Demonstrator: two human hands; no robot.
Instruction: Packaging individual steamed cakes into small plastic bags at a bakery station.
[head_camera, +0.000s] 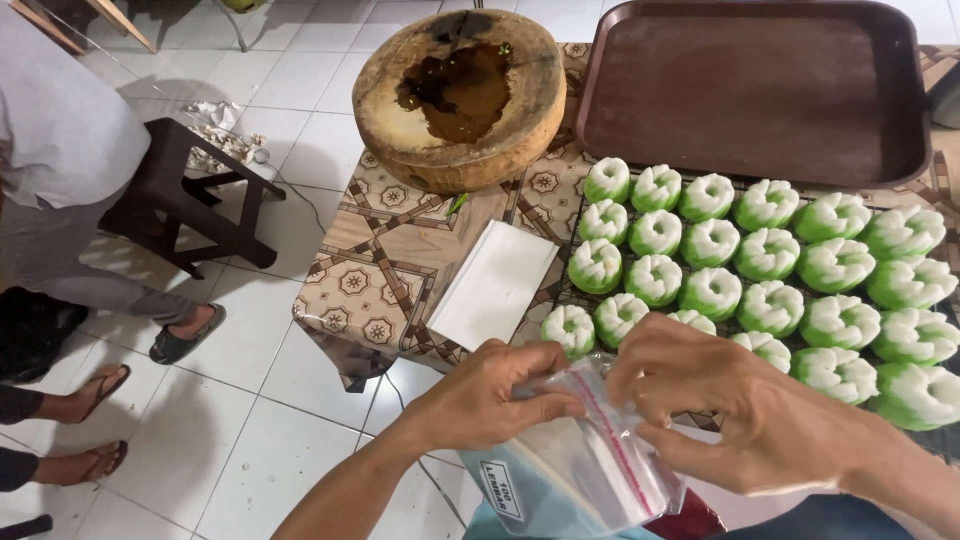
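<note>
Left hand (480, 400) and right hand (745, 410) pinching the mouth of a clear plastic bag pack (575, 465), fingers narrow on its top edge, just in front of the green-and-white cakes (770, 265). Best done by judgement: thumbs sliding apart to peel a single bag free without crumpling. Long axis of pack running from the red-striped mouth down toward the wearer, mouth facing the cakes. White sheet stack (495, 282) left of the cakes; brown tray (755, 90) and round wooden block (460, 95) behind.

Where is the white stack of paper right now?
In the head view, the white stack of paper lies on the patterned tablecloth, left of the green and white cakes and just below the round wooden block.
</note>
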